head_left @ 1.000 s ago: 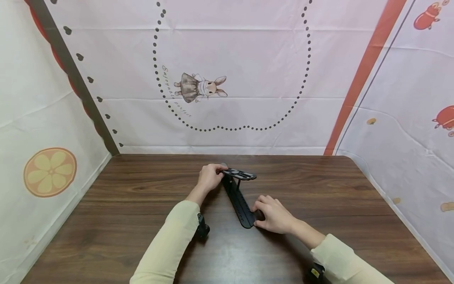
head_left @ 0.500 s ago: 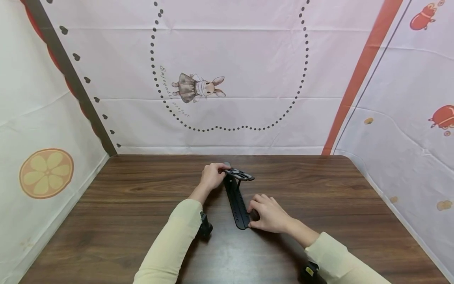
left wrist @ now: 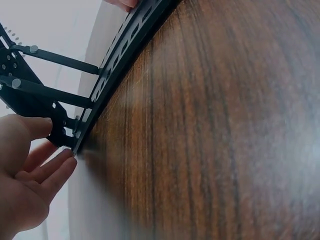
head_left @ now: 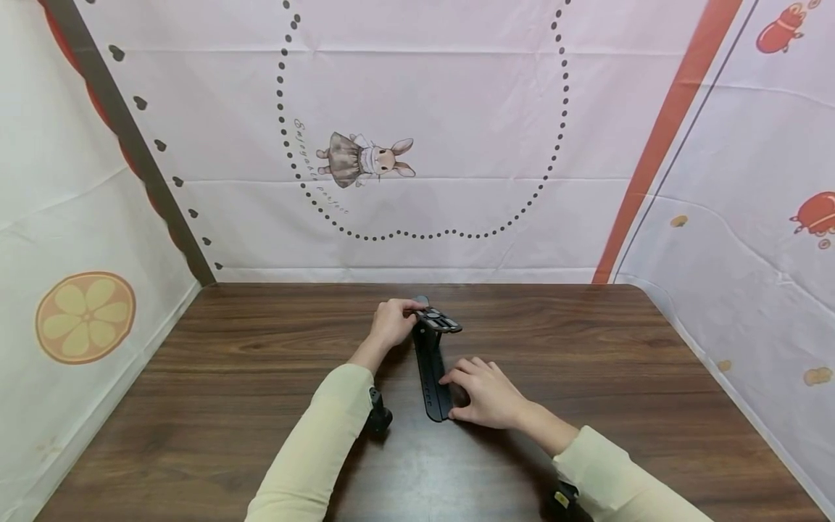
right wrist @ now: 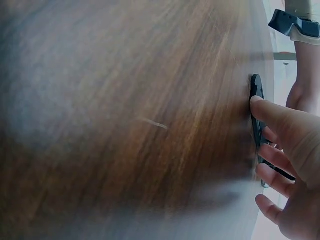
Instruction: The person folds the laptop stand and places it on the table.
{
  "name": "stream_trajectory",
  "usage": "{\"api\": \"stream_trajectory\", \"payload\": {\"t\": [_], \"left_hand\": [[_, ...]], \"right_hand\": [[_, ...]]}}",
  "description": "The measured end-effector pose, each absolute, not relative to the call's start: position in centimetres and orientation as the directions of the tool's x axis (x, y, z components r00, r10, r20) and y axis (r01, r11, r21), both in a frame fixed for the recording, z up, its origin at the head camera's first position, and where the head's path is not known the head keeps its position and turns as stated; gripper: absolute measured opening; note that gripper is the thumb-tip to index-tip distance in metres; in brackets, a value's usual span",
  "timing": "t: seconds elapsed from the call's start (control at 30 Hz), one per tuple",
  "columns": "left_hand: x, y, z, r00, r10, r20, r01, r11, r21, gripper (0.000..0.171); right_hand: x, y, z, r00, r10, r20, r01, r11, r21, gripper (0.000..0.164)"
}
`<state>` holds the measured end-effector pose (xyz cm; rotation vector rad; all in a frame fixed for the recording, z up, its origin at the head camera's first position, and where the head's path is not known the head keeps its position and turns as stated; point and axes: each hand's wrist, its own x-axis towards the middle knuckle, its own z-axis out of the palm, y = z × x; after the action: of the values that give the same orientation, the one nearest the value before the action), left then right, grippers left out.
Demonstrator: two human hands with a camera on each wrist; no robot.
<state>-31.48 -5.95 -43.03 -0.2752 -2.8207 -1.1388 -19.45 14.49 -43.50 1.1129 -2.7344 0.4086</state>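
Note:
A black folding stand (head_left: 428,373) has its long slotted base on the table, pointing away from me. Its slotted upper plate (head_left: 438,320) is raised at the far end, and two struts (left wrist: 57,93) join it to the base in the left wrist view. My left hand (head_left: 390,324) grips the far end by the hinge, thumb on the upper part and fingers by the base's end. At the near end, my right hand (head_left: 488,396) holds the base's right edge, thumb at the near corner and index finger reaching over the base. The palm hides part of that edge.
The brown wood-grain table (head_left: 274,420) extends all around the stand. White printed cloth (head_left: 457,145) hangs behind the table and along both sides. Each wrist carries a black camera (head_left: 378,415) below the sleeve cuff.
The stand's near end has swung left, so the base points more straight away from me. My right hand has moved left with it, while my left hand has stayed almost in place.

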Motion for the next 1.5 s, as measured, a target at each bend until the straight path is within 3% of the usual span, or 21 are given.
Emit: {"api": "stream_trajectory", "payload": {"t": [0.73,1.5], "left_hand": [[-30.3,-6.5,-42.1,-0.977,0.100,0.190,0.202,0.734,0.648,0.016],[-30.8,-5.9,-42.2,-0.982,0.126,0.138,0.186,0.697,0.692,0.017]], "right_hand": [[-19.2,14.3,-43.3,-0.721,-0.649,0.243,-0.692,0.692,-0.203,0.038],[-19.0,13.3,-43.8,-0.738,-0.613,0.284,-0.671,0.713,-0.205,0.039]]}}
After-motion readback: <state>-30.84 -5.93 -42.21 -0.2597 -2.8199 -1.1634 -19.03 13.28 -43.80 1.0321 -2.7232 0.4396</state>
